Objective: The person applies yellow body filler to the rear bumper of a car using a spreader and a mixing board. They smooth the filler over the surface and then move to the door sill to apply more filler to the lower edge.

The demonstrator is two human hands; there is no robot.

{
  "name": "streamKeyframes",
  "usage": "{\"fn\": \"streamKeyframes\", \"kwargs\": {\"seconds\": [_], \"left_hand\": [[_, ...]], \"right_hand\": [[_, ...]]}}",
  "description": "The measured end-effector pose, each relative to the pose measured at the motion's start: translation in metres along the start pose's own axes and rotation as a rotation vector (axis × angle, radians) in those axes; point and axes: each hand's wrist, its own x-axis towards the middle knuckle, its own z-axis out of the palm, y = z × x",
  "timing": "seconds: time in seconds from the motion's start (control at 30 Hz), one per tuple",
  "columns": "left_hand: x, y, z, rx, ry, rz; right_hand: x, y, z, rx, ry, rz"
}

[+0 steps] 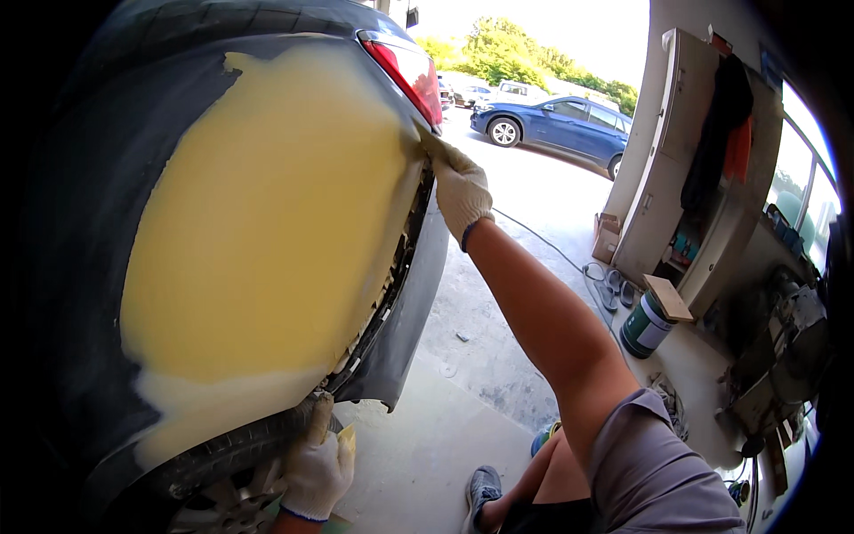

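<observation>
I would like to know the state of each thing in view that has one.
Car panel: mostly yellow-coated, dark at left
Tail light: mounted
Bumper: gapped from the panel
Left grip: gloved, finger up, beside yellowish piece; closure unclear
Right grip: gloved, at the panel edge below the tail light; closure unclear
Blue car: standing outside
Bucket: topped by a board
Dark garment: hanging
Grey slippers: unworn
Cable: lying on the floor

No readable words, numbers or signs. Pale label (pixel 652 331) on green bucket (pixel 632 327) at right: too small, blurred to read.
</observation>
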Motion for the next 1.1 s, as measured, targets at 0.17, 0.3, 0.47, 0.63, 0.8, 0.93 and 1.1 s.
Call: {"fn": "streamKeyframes", "kwargs": {"seconds": [0.17,0.3,0.47,0.63,0.8,0.93,1.1], "left_hand": [[-0.003,-0.009,0.004,-0.03,0.041,0.016],[-0.005,-0.011,0.007,-0.071,0.028,-0.006],[0.0,-0.002,0.002,-0.028,-0.001,0.011],[-0.003,-0.017,0.009,-0.05,0.075,0.032],[-0.004,-0.004,0.003,-0.06,-0.048,-0.073],[0.004,-0.003,-0.001,-0.048,0.016,-0.035],[0.002,-0.005,-0.001,0.027,0.078,-0.011]], "right_hand": [[0.006,0.004,0.003,-0.037,0.016,-0.086],[0.014,-0.001,0.004,-0.159,-0.007,-0.129],[0.0,0.036,-0.011,-0.259,-0.051,-0.193],[-0.059,0.045,0.001,-0.261,-0.086,-0.169],[-0.116,0.041,0.011,-0.251,-0.113,-0.087],[-0.168,0.027,0.021,-0.23,-0.144,0.003],[-0.239,0.005,0.046,-0.215,-0.148,0.017]]}}
